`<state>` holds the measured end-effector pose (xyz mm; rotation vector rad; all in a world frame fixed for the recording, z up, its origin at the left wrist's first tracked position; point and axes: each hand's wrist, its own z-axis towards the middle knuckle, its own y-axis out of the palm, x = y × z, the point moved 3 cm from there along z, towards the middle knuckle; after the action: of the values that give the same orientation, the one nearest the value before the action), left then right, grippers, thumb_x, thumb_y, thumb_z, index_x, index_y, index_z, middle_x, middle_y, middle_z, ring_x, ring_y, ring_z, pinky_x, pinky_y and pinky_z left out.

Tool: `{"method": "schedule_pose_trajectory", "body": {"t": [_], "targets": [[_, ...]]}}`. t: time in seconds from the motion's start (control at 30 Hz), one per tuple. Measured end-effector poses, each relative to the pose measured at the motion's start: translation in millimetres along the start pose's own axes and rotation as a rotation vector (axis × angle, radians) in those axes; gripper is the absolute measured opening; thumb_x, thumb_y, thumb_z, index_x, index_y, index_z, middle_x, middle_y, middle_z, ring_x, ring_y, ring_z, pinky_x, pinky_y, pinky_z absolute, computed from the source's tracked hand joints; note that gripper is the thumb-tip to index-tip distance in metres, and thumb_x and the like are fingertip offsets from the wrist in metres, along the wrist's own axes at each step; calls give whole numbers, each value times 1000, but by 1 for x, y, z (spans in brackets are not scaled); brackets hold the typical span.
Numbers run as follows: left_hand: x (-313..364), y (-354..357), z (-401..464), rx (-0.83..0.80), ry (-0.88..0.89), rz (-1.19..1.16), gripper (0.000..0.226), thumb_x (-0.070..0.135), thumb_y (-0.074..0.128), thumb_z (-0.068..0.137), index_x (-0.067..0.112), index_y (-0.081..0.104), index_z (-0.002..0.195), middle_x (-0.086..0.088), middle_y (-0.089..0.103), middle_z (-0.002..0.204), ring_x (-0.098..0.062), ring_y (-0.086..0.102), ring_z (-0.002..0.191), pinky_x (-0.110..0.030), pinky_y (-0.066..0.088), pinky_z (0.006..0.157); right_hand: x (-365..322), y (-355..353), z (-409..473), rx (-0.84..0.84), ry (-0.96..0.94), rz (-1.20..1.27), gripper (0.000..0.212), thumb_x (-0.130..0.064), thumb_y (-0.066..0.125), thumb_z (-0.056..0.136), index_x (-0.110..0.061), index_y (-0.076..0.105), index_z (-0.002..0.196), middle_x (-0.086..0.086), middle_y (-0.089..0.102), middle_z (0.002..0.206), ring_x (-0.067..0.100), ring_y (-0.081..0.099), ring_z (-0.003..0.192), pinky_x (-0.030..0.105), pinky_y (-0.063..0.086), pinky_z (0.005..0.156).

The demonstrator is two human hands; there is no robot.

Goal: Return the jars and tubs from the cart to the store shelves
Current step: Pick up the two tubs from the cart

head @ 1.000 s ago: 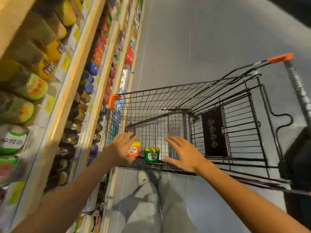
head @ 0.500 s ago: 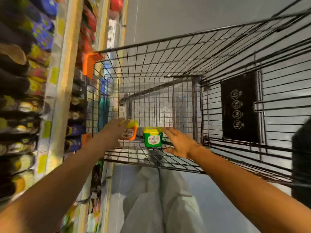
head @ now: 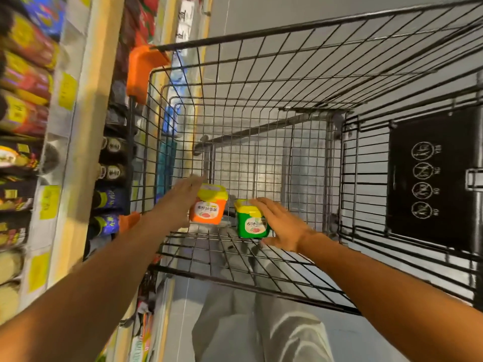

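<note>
Two small tubs with yellow lids sit at the near end of the wire cart (head: 264, 29). My left hand (head: 180, 202) wraps the left side of the orange tub (head: 209, 212), which leans slightly; its fingers reach behind the tub and the thumb is hidden. To its right stands the green tub (head: 249, 224). My right hand (head: 283, 227) is on it, with fingers over the lid's right edge and the thumb at its near lower corner. Both forearms reach over the cart's near rim.
Store shelves (head: 86, 131) packed with jars, bottles and packets run along the left, close to the cart's orange corner guard (head: 142, 71). A black warning panel (head: 428, 178) hangs on the cart's right side. Grey floor lies beyond, and my legs stand below the cart.
The view has dropped closer into the cart. Both hands reached down from above the rim: the left closed on the orange tub, and the right moved onto the green tub.
</note>
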<state>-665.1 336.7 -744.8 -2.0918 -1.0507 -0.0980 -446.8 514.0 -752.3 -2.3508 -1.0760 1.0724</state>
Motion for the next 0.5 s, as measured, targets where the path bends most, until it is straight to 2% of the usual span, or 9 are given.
{"method": "schedule_pose_trajectory", "body": {"t": [0.17, 0.27, 0.33, 0.4, 0.5], "targets": [[-2, 9, 4, 78, 32, -41, 123, 5, 90, 62, 22, 12, 156, -9, 19, 162, -31, 26, 147, -47, 42, 109, 3, 4, 12, 33, 3, 80, 114, -23, 86, 75, -18, 9, 160, 10, 22, 161, 28, 28, 147, 45, 34, 119], [2, 13, 5, 145, 158, -108, 117, 1, 91, 55, 24, 23, 148, -18, 34, 153, -38, 43, 135, -48, 46, 102, 5, 4, 16, 46, -3, 125, 114, -25, 86, 74, -21, 10, 158, 8, 22, 160, 25, 26, 147, 36, 28, 117], [5, 14, 4, 167, 182, -128, 112, 0, 92, 53, 13, 32, 147, -23, 41, 148, -41, 47, 131, -50, 44, 101, 8, 6, 17, 57, -9, 149, 111, -27, 87, 73, -24, 13, 156, 5, 24, 158, 22, 30, 145, 34, 33, 116], [8, 14, 4, 183, 173, -116, 104, 2, 92, 56, 5, 39, 146, -21, 43, 147, -39, 46, 132, -47, 44, 99, 10, 6, 17, 62, 1, 169, 105, -28, 86, 73, -26, 18, 152, 0, 26, 155, 18, 37, 139, 34, 45, 108], [10, 11, 6, 181, 194, -127, 96, 4, 90, 61, 4, 42, 144, -18, 47, 143, -34, 46, 131, -43, 43, 101, 13, 5, 15, 65, -3, 154, 93, -31, 83, 77, -25, 25, 149, -1, 29, 153, 16, 42, 135, 29, 47, 102]]}}
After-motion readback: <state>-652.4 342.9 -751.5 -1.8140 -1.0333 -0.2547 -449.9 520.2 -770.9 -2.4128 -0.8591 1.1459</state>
